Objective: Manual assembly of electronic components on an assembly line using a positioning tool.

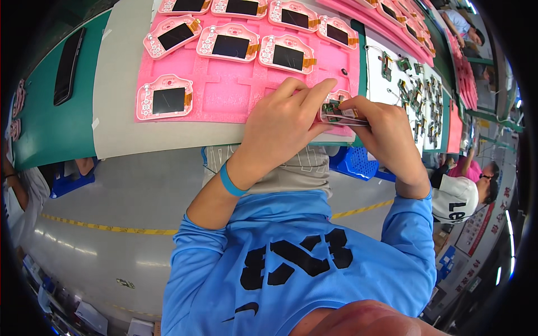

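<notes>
Near the front right corner of the pink foam tray, my left hand [287,122] grips a pink handheld-console casing [326,104] by its left side, fingers behind and thumb in front. A small green circuit board [333,110] shows inside it. My right hand [385,127] is closed at the casing's right side, its curled index finger on the board. A thin grey metal edge runs below those fingers; whether it is a tool or part of the casing I cannot tell. The nearest separate casing, with a dark screen [168,101], lies left of my left hand.
Several pink casings with dark screens and orange ribbon cables [228,46] lie on the foam tray [221,115]. Small circuit boards [417,92] cover the white surface at right. A black phone-like slab [69,66] rests on the green mat at left. Other people sit at both sides.
</notes>
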`<state>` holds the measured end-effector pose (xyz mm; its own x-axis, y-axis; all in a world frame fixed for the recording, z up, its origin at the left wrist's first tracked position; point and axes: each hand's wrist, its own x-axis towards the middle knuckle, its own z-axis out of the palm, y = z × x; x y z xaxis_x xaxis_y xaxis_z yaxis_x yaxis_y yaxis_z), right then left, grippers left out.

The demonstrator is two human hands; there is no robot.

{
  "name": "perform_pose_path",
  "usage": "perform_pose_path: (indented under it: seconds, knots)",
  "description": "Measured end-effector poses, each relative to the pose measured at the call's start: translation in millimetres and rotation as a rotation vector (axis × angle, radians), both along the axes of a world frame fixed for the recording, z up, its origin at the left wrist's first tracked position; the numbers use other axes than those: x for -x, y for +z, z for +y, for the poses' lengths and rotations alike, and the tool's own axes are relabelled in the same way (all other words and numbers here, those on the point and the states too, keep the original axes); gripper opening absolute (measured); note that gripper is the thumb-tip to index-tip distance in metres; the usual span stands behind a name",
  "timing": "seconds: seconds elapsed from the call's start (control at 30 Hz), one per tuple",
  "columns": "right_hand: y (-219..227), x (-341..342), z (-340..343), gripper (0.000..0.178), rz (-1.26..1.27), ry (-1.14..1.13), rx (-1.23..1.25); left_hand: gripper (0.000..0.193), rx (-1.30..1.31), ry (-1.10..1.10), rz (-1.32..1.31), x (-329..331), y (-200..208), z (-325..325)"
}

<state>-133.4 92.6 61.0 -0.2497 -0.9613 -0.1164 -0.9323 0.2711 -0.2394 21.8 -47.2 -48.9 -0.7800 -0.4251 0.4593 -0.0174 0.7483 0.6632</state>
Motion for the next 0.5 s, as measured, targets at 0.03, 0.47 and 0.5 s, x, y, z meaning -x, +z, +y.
perform_pose_path:
  seconds: [0.03,0.47,0.5]
  knots:
    - [-0.1,0.1,0.2,0.035,-0.014,-0.003,0.011,0.082,-0.004,0.003,0.0,-0.3,-0.2,0.3]
    - [-15.4,14.6,11.0,0.048,-0.088,0.046,0.031,0.074,0.059,0.009,0.033,1.7,-0.8,-0.6]
    - [-17.3,17.0,11.8,0.05,-0.095,0.06,0.034,0.071,0.069,0.009,0.048,2.4,-0.7,-1.0]
